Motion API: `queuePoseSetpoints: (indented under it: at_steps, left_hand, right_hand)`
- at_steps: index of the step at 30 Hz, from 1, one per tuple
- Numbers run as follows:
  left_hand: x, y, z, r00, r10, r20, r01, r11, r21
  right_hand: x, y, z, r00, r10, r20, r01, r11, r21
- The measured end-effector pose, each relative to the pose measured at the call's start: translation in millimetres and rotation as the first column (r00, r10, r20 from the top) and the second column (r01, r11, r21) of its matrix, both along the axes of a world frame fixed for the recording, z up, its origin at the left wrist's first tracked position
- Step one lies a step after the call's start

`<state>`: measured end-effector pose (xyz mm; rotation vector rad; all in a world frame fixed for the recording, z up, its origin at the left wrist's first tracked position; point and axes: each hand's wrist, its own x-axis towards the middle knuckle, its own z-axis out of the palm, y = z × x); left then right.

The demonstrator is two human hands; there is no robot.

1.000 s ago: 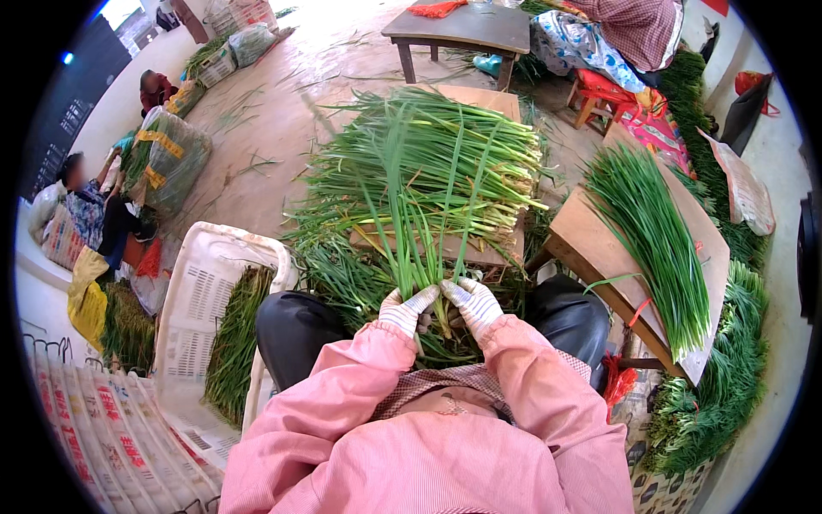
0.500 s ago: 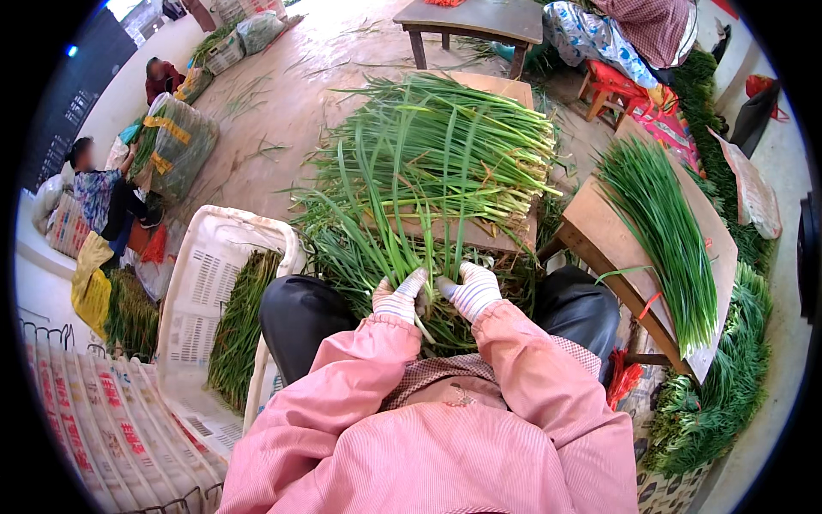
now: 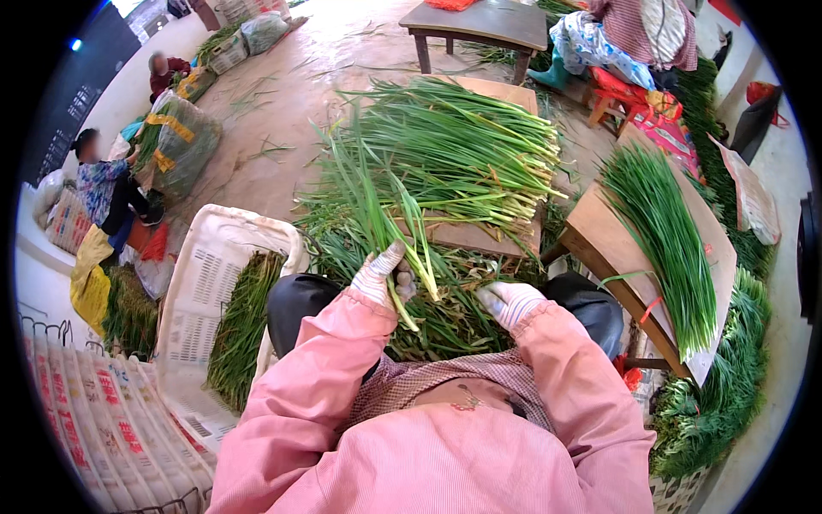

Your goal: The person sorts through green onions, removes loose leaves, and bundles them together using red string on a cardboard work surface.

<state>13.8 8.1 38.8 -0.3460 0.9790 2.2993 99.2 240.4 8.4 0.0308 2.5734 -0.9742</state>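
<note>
Stalks (image 3: 377,224) between crate (image 3: 197,295) and table (image 3: 586,221)

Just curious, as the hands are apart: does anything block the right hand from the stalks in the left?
Nothing visible: just a gap over loose leaves between the right hand and the stalks.

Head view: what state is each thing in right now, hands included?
Left hand: gloved, closed around a few stalks
Held stalks: long, green, pale-ended, slanting up and leftward
Right hand: gloved, fingers together; any hold unclear
Pile on the front board: lying flat, loosely spread
Bunch on the right table: lying flat, neatly aligned
White crate: open-topped, partly filled with greens
Far table: standing, something red on top
</note>
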Motion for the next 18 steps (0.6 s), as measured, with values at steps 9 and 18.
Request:
queuePoseSetpoints:
  at_steps: [9,18]
  left_hand:
    - [39,8,-63,0.978,0.04,0.207,0.006,0.976,-0.219]
    - [43,0,-84,1.0,0.007,-0.012,-0.012,0.897,-0.442]
  right_hand:
    - [1,-68,-21,0.935,-0.281,0.218,0.354,0.683,-0.639]
    - [6,-82,-25,0.829,-0.186,0.527,0.541,0.5,-0.676]
